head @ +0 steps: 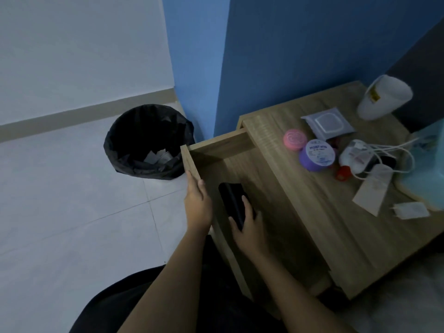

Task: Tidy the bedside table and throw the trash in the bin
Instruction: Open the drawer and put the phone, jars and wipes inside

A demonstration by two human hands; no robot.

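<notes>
The wooden bedside table [312, 203] stands against the blue wall with its drawer [216, 144] pulled out. My left hand [198, 200] rests on the drawer's front panel. My right hand [249, 229] is inside the drawer, fingers around a flat black object [231, 198] like a phone or wallet. On the tabletop lie a pink jar [295, 140], a purple jar [317, 155], a grey wipes pack [327, 123], a white charger with tangled cables [360, 157], a small red thing [343, 173], a paper strip [371, 188] and a white plug [410, 210].
A bin lined with a black bag [147, 140] stands on the tiled floor left of the drawer, with paper scraps inside. A white lamp-like object [384, 97] sits at the table's back. A light blue object [425, 169] is at the right edge.
</notes>
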